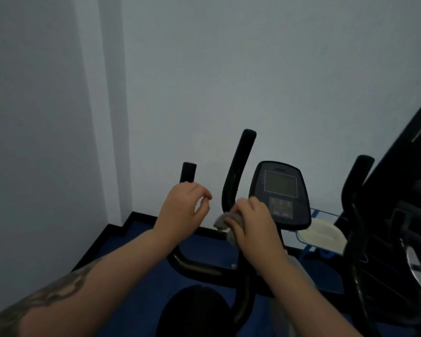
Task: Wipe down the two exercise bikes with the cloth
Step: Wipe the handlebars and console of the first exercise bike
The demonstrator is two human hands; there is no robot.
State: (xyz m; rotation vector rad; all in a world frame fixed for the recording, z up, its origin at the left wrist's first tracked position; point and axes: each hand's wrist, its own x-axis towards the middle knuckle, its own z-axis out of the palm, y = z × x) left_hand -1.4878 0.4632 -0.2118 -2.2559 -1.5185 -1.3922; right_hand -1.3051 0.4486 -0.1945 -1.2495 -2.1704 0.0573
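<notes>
A black exercise bike (238, 166) stands in front of me, its console (281, 190) with a grey screen facing me. My right hand (253, 222) grips a grey cloth (223, 221) pressed against the base of the bike's upright handlebar, just left of the console. My left hand (182, 207) hovers just below the left handlebar grip (188, 172), fingers loosely curled with thumb and forefinger near each other, holding nothing. A second black bike (357, 215) shows at the right edge. The black saddle (195, 310) sits below my arms.
A pale wall rises close behind the bikes, with a corner column at the left. Blue floor matting (136, 242) with a black border lies underneath. A white pedal or footplate (321, 235) with blue trim sits right of the console. Dark equipment (411, 166) fills the far right.
</notes>
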